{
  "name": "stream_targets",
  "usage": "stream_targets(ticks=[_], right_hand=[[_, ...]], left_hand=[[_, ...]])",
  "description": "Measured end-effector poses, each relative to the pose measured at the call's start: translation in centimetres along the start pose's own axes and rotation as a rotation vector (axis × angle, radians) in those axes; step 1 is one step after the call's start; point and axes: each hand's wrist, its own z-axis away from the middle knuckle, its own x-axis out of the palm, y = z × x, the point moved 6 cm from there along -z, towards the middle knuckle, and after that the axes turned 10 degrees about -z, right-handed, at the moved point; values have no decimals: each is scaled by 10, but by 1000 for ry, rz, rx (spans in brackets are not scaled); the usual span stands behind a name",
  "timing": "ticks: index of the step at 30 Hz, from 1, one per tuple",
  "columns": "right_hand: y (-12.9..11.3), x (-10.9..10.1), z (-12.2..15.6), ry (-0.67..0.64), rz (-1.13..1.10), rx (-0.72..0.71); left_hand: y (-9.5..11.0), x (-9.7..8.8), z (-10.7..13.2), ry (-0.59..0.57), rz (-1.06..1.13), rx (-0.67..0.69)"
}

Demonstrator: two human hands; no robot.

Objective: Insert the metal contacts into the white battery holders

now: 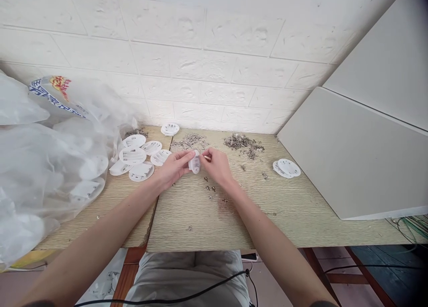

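My left hand (175,166) grips a round white plastic housing (195,163) by its edge, tilted up above the table. My right hand (216,164) is at the housing's right side, thumb and forefinger pinched together against it. Whatever lies between those fingertips is too small to make out. Just below the hands, several small metal clips (207,188) are scattered on the wood. Behind the hands lie a pile of thin metal pieces (190,141) and a darker heap of metal clips (241,142).
Several white housings (133,155) lie at the left beside a large clear plastic bag (56,164) of white parts. More housings (286,168) are stacked at the right, near a grey panel (361,155). A white brick wall (214,71) borders the wooden table (287,218). A black cable (167,300) crosses my lap.
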Motion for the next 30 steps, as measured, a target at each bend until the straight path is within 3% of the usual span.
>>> stream_targets(ticks=[8,17,23,30], right_hand=[[-1,1,2,22,12,19],[-8,9,5,-166,-137,-50],[-16,10,9,-184,-162,-97],[-16,12,8,-212,-188,-85]], left_hand=[[3,2,2,5,-82,45],[4,-5,3,143,-172,50],[5,-9,4,206,-320,81],[10,-6,7,238,-340,80]])
